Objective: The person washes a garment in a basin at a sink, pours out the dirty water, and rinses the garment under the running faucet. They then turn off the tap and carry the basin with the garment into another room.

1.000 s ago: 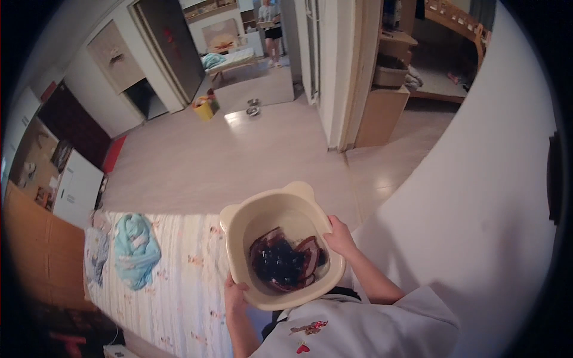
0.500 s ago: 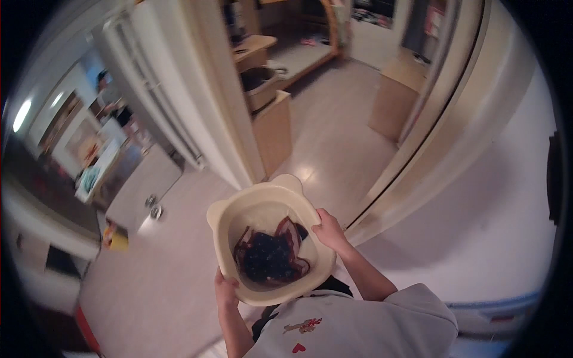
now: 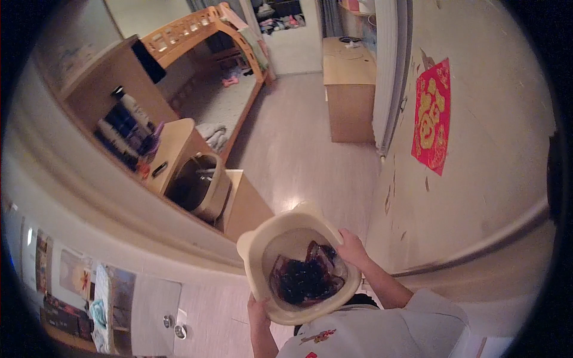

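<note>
A cream plastic basin (image 3: 286, 241) with ear-like lugs hangs in front of my body, held level by both hands. Inside it lies a dark navy cloth (image 3: 304, 280) with reddish-brown edges, apparently in shallow water. My left hand (image 3: 258, 311) is closed on the basin's near-left rim, its thumb uppermost. On the right side, my right hand (image 3: 353, 247) grips the rim, with its fingers mostly hidden under the edge.
Ahead is a room with a wooden bunk bed (image 3: 179, 39) and a wooden desk (image 3: 352, 113). A low cabinet on the left bears a beige tub (image 3: 221, 191). The right-hand door has a red paper decoration (image 3: 433, 116). Two metal bowls (image 3: 180, 332) sit on the floor lower left.
My view has turned leftward toward the room, and the doorway is nearer. The basin, still in both hands, appears lower and further right in the picture.
</note>
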Demonstrator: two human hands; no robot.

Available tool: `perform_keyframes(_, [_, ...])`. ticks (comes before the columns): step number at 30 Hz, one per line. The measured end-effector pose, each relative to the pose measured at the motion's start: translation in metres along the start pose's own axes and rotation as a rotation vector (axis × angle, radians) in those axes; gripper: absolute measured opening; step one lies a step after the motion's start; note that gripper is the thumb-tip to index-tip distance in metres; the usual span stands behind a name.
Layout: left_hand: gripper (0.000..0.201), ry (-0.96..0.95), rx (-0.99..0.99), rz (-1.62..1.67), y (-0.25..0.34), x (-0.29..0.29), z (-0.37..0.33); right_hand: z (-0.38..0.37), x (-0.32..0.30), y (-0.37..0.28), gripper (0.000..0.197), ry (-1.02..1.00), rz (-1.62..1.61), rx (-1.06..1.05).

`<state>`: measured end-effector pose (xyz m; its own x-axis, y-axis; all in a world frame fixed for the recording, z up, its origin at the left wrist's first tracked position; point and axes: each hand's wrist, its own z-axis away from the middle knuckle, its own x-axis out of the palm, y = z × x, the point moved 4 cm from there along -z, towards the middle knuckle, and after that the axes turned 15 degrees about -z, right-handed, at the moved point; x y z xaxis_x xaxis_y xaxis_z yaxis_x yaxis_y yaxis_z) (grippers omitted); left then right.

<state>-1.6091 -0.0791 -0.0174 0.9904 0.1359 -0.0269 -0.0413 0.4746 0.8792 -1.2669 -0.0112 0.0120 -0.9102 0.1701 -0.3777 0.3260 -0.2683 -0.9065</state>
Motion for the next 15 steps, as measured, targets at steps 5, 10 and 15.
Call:
perform_keyframes(5, [0.045,-0.126,0.033,0.025,0.095,0.052,-0.146,-0.124,-0.022,-0.043,0.047,0.187,-0.130,-0.003])
perform_keyframes(10, [0.044,-0.206,0.015,-0.121,0.170,0.114,-0.296,-0.248,-0.040,-0.065,0.042,0.329,-0.077,0.060])
perform_keyframes(15, [0.045,-0.340,0.116,-0.113,0.253,0.202,-0.430,-0.366,-0.071,-0.063,0.043,0.479,-0.107,0.126])
